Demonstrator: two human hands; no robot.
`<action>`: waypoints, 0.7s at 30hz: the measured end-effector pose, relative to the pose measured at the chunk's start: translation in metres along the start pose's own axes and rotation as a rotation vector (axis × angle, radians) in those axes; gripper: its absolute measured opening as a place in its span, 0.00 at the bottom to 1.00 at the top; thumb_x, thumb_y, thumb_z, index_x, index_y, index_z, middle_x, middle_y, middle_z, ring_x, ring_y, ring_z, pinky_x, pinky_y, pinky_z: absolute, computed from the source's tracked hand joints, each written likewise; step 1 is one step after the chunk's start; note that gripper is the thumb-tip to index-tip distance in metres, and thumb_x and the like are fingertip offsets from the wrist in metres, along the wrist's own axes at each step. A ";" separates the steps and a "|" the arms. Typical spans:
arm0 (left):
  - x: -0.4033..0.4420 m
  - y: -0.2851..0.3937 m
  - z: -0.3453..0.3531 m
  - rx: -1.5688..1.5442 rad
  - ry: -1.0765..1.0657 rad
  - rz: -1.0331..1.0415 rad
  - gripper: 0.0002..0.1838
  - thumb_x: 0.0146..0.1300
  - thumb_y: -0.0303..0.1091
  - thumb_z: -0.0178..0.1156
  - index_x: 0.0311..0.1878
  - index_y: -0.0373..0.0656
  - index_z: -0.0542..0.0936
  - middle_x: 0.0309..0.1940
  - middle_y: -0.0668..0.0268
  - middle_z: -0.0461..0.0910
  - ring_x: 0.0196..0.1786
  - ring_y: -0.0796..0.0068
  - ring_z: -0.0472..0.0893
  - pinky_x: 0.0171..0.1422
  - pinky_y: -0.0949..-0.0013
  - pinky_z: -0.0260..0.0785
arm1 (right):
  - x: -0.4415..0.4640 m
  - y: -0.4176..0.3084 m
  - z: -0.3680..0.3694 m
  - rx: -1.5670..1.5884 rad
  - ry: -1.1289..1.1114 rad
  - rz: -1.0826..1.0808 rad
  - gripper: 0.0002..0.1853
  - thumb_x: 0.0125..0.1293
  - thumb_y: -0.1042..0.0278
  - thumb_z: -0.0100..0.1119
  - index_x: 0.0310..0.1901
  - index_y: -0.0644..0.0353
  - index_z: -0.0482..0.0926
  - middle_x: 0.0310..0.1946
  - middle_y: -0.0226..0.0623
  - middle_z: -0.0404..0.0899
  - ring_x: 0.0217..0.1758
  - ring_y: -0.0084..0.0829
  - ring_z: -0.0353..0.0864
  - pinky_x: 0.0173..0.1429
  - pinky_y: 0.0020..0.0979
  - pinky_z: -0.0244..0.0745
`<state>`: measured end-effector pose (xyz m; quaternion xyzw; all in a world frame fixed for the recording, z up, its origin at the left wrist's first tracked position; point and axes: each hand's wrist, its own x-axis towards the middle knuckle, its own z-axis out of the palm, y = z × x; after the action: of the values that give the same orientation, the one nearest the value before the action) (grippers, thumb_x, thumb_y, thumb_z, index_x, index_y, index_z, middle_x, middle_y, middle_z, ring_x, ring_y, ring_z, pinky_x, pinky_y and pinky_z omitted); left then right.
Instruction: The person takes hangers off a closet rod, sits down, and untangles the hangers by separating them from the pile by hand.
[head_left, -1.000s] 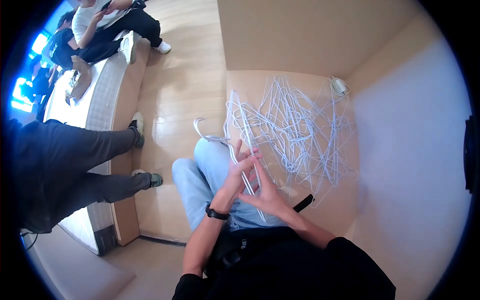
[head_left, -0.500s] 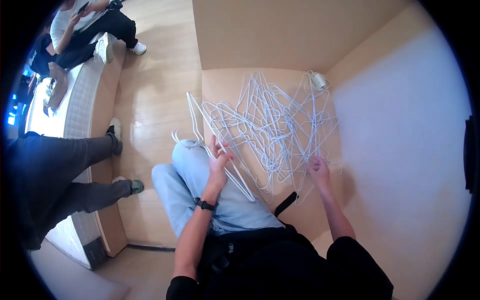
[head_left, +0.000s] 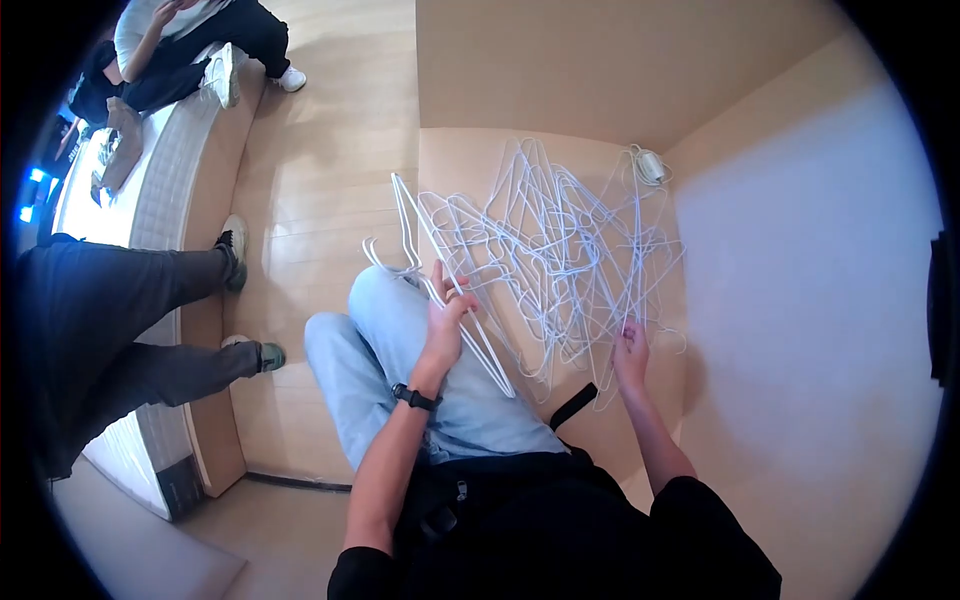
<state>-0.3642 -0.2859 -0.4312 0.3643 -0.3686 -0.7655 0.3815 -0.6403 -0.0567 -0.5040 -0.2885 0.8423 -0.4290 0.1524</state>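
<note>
Your right hand (head_left: 630,355) has parted from your left hand (head_left: 446,325): a second ago both were together on the held hangers (head_left: 492,357), and now the right is down at the near right edge of the hanger pile (head_left: 560,250). That leaves the left to bear the hangers alone, so the work seems split between holding and picking. Your left hand is clamped on them, some fingers spread along the wire, and two hooks show side by side over your raised knee (head_left: 385,290). Your right fingertips look drawn together among the wires — whether they grip one, you cannot tell from here.

The pile lies tangled across a pale wood-toned surface (head_left: 455,160), wires crossing every way, with a small white object (head_left: 651,168) at its far right corner and a black strap (head_left: 573,405) near your hip. A tan panel (head_left: 540,70) stands behind, and a whitish wall (head_left: 790,250) rises on your right. To your left, across the plank floor (head_left: 330,200), one person stands in dark trousers (head_left: 150,300); farther off, another sits on a long bench (head_left: 205,150) — a brown bag (head_left: 122,150) close by.
</note>
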 end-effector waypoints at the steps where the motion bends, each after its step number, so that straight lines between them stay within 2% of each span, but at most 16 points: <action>1: 0.000 0.000 0.000 0.001 0.001 0.001 0.46 0.54 0.33 0.50 0.73 0.37 0.37 0.51 0.58 0.66 0.37 0.76 0.73 0.46 0.75 0.64 | -0.008 -0.029 -0.003 0.048 -0.015 0.092 0.08 0.64 0.73 0.54 0.44 0.62 0.71 0.32 0.34 0.74 0.20 0.21 0.73 0.19 0.22 0.66; 2: 0.000 -0.001 0.000 0.001 0.005 0.005 0.46 0.54 0.33 0.50 0.73 0.37 0.37 0.51 0.58 0.66 0.37 0.76 0.73 0.45 0.75 0.65 | -0.013 -0.048 -0.005 0.095 -0.029 0.184 0.09 0.64 0.72 0.54 0.44 0.65 0.73 0.32 0.35 0.75 0.22 0.22 0.76 0.20 0.22 0.68; 3: 0.000 0.000 0.001 0.001 0.010 0.008 0.47 0.54 0.33 0.50 0.73 0.37 0.37 0.51 0.58 0.66 0.37 0.76 0.73 0.45 0.75 0.65 | -0.013 -0.050 -0.007 0.095 -0.029 0.184 0.09 0.64 0.72 0.54 0.44 0.65 0.73 0.32 0.35 0.75 0.22 0.22 0.76 0.20 0.22 0.68; 5: -0.001 0.003 0.001 0.015 0.014 0.008 0.47 0.54 0.33 0.51 0.73 0.37 0.37 0.51 0.58 0.66 0.37 0.76 0.74 0.45 0.75 0.65 | -0.011 -0.051 -0.009 0.063 -0.005 0.256 0.12 0.64 0.74 0.53 0.49 0.62 0.73 0.36 0.35 0.73 0.22 0.21 0.75 0.20 0.19 0.67; 9: 0.000 0.002 0.002 0.030 0.034 0.006 0.47 0.54 0.33 0.51 0.73 0.37 0.37 0.51 0.58 0.66 0.36 0.76 0.73 0.44 0.74 0.65 | -0.005 -0.025 -0.015 0.112 -0.055 0.244 0.14 0.64 0.74 0.54 0.51 0.61 0.74 0.38 0.36 0.74 0.24 0.21 0.77 0.22 0.21 0.69; 11: 0.000 0.003 0.002 0.021 0.027 -0.015 0.46 0.55 0.32 0.50 0.74 0.40 0.37 0.52 0.58 0.65 0.38 0.74 0.72 0.46 0.72 0.66 | -0.001 -0.017 -0.028 -0.133 -0.222 0.111 0.16 0.61 0.74 0.57 0.52 0.61 0.75 0.39 0.39 0.76 0.27 0.24 0.78 0.30 0.25 0.74; 12: 0.000 0.003 0.002 0.020 0.028 -0.035 0.45 0.57 0.32 0.50 0.74 0.43 0.38 0.53 0.57 0.64 0.39 0.72 0.71 0.49 0.70 0.67 | 0.002 -0.017 -0.035 -0.136 -0.215 0.112 0.16 0.61 0.74 0.57 0.52 0.61 0.75 0.39 0.39 0.76 0.27 0.24 0.78 0.30 0.25 0.74; 14: 0.001 0.002 0.002 0.013 0.029 -0.031 0.44 0.57 0.32 0.50 0.74 0.43 0.38 0.53 0.57 0.64 0.39 0.72 0.71 0.49 0.70 0.67 | 0.008 -0.019 -0.044 -0.386 -0.071 -0.122 0.18 0.58 0.73 0.60 0.51 0.61 0.75 0.39 0.40 0.78 0.34 0.29 0.80 0.38 0.28 0.76; 15: 0.001 0.001 0.001 0.012 0.027 -0.028 0.44 0.57 0.32 0.50 0.74 0.43 0.38 0.53 0.57 0.65 0.39 0.72 0.71 0.49 0.70 0.67 | 0.011 -0.025 -0.047 -0.386 -0.069 -0.120 0.18 0.58 0.73 0.60 0.51 0.61 0.75 0.39 0.40 0.78 0.34 0.29 0.80 0.38 0.28 0.76; 17: 0.001 0.001 0.001 0.012 0.022 -0.026 0.44 0.57 0.32 0.49 0.74 0.43 0.38 0.53 0.57 0.65 0.39 0.72 0.71 0.48 0.70 0.67 | 0.018 -0.044 -0.054 -0.669 0.085 -0.486 0.20 0.55 0.73 0.61 0.52 0.60 0.74 0.39 0.40 0.80 0.38 0.32 0.80 0.43 0.29 0.75; 18: 0.001 0.002 0.002 0.011 0.022 -0.032 0.44 0.57 0.32 0.50 0.74 0.43 0.38 0.52 0.57 0.65 0.38 0.72 0.71 0.48 0.70 0.67 | 0.020 -0.035 -0.052 -0.670 0.088 -0.486 0.20 0.55 0.73 0.61 0.52 0.60 0.74 0.39 0.40 0.80 0.38 0.32 0.80 0.43 0.29 0.75; 20: 0.000 0.003 0.004 0.008 0.024 -0.037 0.44 0.57 0.32 0.50 0.74 0.43 0.38 0.52 0.57 0.65 0.38 0.72 0.71 0.48 0.70 0.67 | 0.027 -0.001 -0.045 -0.333 -0.042 -0.284 0.21 0.54 0.74 0.60 0.52 0.59 0.74 0.38 0.41 0.79 0.36 0.37 0.80 0.45 0.32 0.75; 21: 0.001 0.003 0.004 0.005 0.037 -0.034 0.46 0.55 0.32 0.50 0.74 0.41 0.38 0.51 0.59 0.65 0.37 0.75 0.72 0.45 0.73 0.66 | 0.027 -0.002 -0.045 -0.332 -0.041 -0.285 0.21 0.54 0.74 0.60 0.52 0.59 0.74 0.38 0.41 0.79 0.36 0.37 0.80 0.45 0.32 0.75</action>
<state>-0.3671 -0.2867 -0.4266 0.3854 -0.3569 -0.7643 0.3741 -0.6833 -0.0461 -0.4762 -0.4344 0.8489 -0.2955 0.0578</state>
